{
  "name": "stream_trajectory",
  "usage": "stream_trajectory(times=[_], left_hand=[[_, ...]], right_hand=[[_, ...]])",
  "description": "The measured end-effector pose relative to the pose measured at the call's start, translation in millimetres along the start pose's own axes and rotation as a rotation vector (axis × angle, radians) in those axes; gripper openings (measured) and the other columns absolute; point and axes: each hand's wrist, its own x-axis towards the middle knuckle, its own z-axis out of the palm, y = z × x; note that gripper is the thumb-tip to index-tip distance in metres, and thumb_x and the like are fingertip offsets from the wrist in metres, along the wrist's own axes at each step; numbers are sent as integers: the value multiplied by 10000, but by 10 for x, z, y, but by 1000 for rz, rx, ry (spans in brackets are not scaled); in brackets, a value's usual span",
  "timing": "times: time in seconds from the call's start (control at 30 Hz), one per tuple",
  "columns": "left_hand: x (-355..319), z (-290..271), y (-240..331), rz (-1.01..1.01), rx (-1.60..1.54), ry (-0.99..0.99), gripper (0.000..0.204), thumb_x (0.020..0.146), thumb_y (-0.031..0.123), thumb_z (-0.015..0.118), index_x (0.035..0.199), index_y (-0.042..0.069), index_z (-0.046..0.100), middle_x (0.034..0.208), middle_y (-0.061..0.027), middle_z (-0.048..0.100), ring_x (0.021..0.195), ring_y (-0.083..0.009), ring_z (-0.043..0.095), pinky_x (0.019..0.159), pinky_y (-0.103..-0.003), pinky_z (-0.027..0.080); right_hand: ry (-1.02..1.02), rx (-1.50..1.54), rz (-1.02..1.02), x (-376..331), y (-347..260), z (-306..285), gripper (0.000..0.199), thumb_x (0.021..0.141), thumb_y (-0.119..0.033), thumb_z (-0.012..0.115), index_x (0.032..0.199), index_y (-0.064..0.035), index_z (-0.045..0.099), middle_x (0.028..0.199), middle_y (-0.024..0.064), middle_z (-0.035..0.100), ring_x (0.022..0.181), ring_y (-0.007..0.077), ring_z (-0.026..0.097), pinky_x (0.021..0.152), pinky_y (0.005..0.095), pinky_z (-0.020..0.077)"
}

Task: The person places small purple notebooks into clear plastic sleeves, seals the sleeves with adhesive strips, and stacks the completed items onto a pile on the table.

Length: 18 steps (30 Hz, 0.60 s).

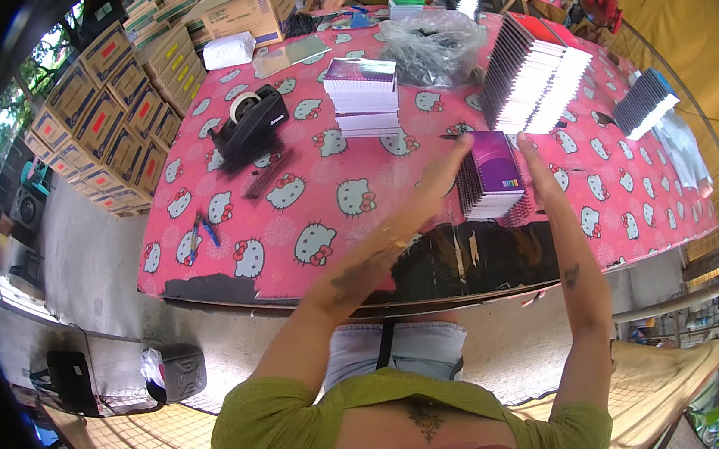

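I've got both hands flat, fingers straight and together, bracketing a small purple notebook stack on the pink table: left hand at its left edge, right hand at its right.

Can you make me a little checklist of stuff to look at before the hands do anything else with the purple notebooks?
1. Both hands by the stack: ok. The left hand and right hand sit on either side of the purple notebooks.
2. Hands gripping the stack: cannot tell. The fingers look flat and open, and contact is unclear.
3. Stack tidy: ok. The notebooks look squared up.
4. Stack safely on the table: ok. It rests on the pink cloth, back from the front edge.
5. Room around it: not ok on the far right. The leaning row of notebooks stands close behind.
6. Tape dispenser out of the way: ok.
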Motion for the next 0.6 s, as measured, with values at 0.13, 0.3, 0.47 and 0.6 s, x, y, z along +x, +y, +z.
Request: stream_trajectory(times=[0.13,0.3,0.47,0.6], left_hand=[[177,-1102,313,623,603,684,694,965,403,599,1430,-61,376,1475,-265,368,1358,-363,356,1132,-446,283],[690,-2189,663,386,334,555,693,986,499,512,1380,-65,431,1413,-255,448,1282,-341,452,1087,-437,339],[955,-2303,675,144,110,444,827,962,632,444,1474,-14,376,1506,-192,396,1385,-294,381,1134,-393,295],[1006,-2213,825,259,32,422,868,900,683,515,1456,27,397,1426,-185,466,1276,-287,456,1038,-398,345]], right_hand=[[-126,111,-620,-1020,-618,705,511,1003,-315,559,1422,-33,486,1378,118,559,1287,211,498,1092,346,367],[-308,112,-524,-343,-46,2023,650,882,-222,691,1445,-17,438,1430,164,478,1323,270,457,1084,368,366],[-39,88,-517,434,169,2599,783,842,-272,722,1487,-15,361,1511,248,339,1379,355,378,1125,423,323],[53,-117,-813,420,36,2850,787,846,-332,721,1500,-78,365,1528,286,278,1386,441,345,1136,460,309]])
